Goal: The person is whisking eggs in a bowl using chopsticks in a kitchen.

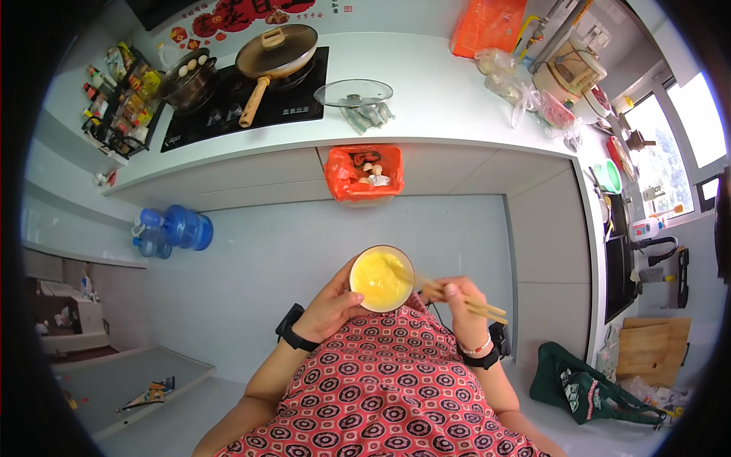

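Observation:
Close to my body, my left hand [337,303] holds a round bowl [355,292] by its side, thumb at the rim. Yellow beaten egg [380,283] lies in the bowl. A pair of wooden chopsticks [485,310] is in my right hand [461,300], which is slightly blurred; the chopsticks' far tips dip into the egg. Beyond the bowl, a bin with a red plastic liner [337,171] hangs at the cabinet front, with eggshells [372,169] in it.
On the counter [422,108] stand a lidded frying pan [277,51] and a pot with eggs [185,85] on a black cooktop [302,97], beside a glass lid [371,91] on a cloth. Blue water jugs [188,227] stand left, a green bag [577,383] right.

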`<state>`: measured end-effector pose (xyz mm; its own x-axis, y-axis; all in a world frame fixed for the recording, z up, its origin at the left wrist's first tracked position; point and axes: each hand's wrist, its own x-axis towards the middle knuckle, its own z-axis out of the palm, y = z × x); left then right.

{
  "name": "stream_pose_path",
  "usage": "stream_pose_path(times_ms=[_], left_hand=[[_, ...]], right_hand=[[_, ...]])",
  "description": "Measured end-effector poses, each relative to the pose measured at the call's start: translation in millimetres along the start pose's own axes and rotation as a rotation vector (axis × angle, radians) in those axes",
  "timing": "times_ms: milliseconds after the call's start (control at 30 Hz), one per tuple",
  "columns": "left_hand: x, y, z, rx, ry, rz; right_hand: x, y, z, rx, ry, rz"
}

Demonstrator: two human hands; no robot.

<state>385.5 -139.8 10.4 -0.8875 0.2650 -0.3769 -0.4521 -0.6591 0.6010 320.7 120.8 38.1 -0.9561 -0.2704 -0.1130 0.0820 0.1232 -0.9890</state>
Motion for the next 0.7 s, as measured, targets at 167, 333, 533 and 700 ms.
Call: stream_pose_path(times_ms=[167,333,533,700], left_hand=[[0,2,3,0.001,-0.004,0.014],[1,3,3,0.013,-0.001,0.013],[2,4,4,0.006,-0.007,0.012],[2,5,2,-0.007,-0.018,0.017]], right_hand=[[0,-3,-2,0.016,-0.086,-0.023],[0,0,-4,-0.101,-0.252,-0.005],[3,3,-6,-0.100,-0.116,0.010],[9,-2,-5,-0.076,-0.026,0.009]])
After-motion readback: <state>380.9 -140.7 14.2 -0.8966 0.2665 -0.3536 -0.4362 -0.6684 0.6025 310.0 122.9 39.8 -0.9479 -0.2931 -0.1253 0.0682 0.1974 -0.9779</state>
